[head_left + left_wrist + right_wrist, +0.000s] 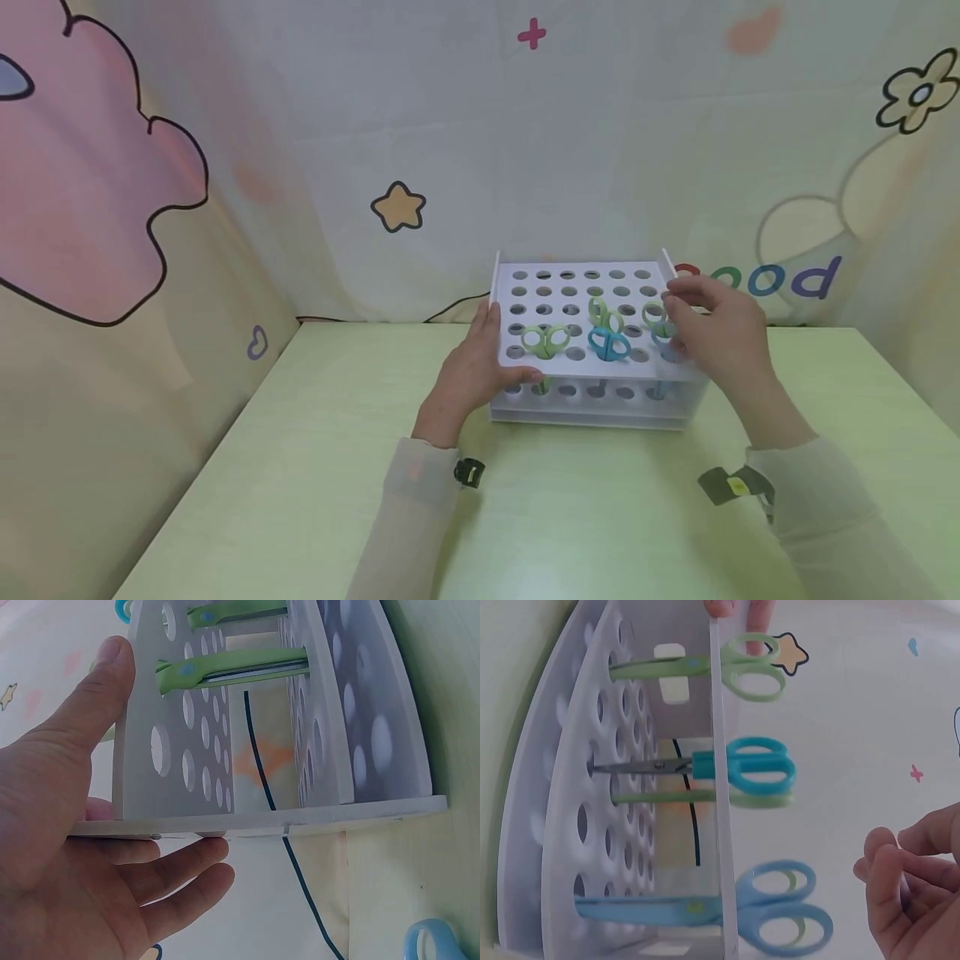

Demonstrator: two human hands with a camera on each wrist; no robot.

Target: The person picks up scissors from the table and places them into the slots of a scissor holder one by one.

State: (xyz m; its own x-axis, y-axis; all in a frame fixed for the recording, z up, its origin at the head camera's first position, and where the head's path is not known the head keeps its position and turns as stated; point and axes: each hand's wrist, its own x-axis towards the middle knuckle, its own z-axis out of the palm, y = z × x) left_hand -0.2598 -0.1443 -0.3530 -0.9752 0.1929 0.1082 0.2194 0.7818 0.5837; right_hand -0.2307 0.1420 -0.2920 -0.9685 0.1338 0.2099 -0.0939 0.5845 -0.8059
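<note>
My left hand (468, 362) grips the left end of a white holed rack (581, 367); its thumb lies at the front top edge, and the other fingers lie along the outside of the end panel (262, 815). My right hand (723, 329) is by the rack's right front corner, its fingers bent and holding nothing. In the right wrist view, a small space separates it from the light blue scissors (667, 909). Teal scissors (703, 765) and light green scissors (701, 666) also stand handles-up in holes. More green handles show behind the teal and light blue pairs.
The rack stands on a pale green table (315, 467), near the printed curtain (450, 125) at the back. Behind it runs a thin dark cord (259, 750). A light blue loop (421, 930) shows at the lower right of the left wrist view.
</note>
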